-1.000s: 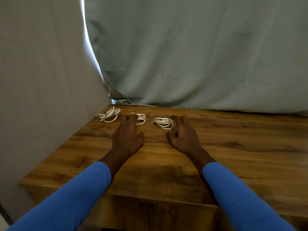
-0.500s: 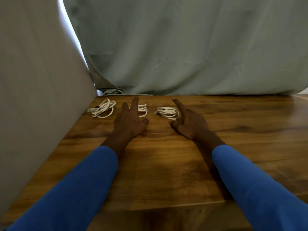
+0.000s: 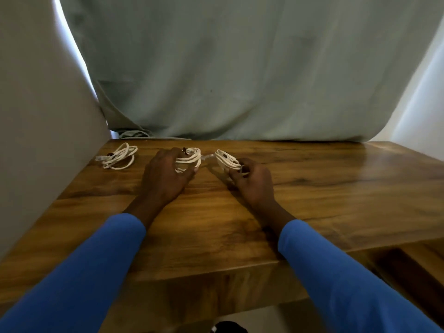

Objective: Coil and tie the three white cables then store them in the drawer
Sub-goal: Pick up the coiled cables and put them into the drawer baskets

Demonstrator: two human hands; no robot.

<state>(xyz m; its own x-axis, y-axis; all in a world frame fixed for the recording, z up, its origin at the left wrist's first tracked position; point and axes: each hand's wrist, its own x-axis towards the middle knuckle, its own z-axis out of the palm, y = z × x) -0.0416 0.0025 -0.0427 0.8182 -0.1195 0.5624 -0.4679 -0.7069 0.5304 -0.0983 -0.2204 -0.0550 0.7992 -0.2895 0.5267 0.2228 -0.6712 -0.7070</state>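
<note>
As the left grip [image 3: 165, 176] and right grip [image 3: 254, 182] each take a coil, storing looks to be the step in hand.
Left grip curls round the middle coil [image 3: 190, 156]; right grip pinches the right coil [image 3: 225, 160], tilted up off the table [image 3: 324, 188]. Third coil [image 3: 119, 157] lies alone near the far-left corner. Next move calls for gathering it and finding the drawer, which is not in view.

part-hidden | middle coil [image 3: 190, 156] by left hand [image 3: 165, 176] | right coil [image 3: 225, 159] by right hand [image 3: 255, 185]
</note>
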